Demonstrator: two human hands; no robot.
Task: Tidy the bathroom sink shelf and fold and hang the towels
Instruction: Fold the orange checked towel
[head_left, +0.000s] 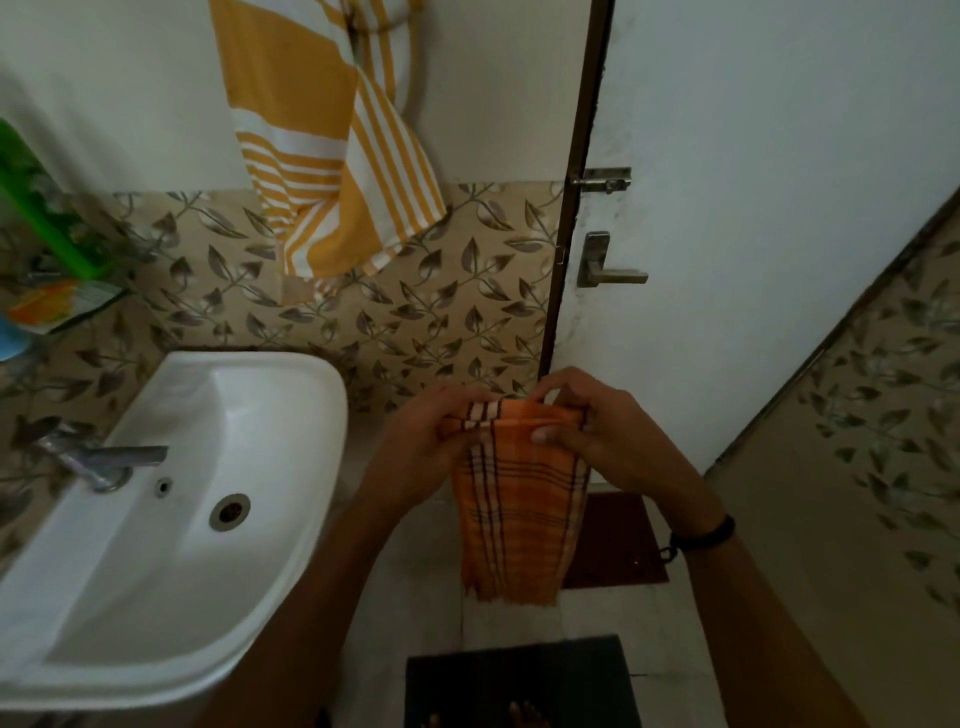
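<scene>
Both hands, left hand (422, 441) and right hand (602, 431), pinching one orange towel's (519, 514) top edge, hanging free right of the sink (291, 519); one yellow towel (322, 156) on the wall.

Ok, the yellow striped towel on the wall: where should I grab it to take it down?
Judging by its pose, take the yellow towel by its low pointed corner, coming from the right, the door side. It hangs crooked and bunched from something out of view above, and that corner juts clear of the wall. Both hands now hold the orange towel.

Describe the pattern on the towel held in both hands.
Orange towel with dark check lines, seen in the head view.
</scene>
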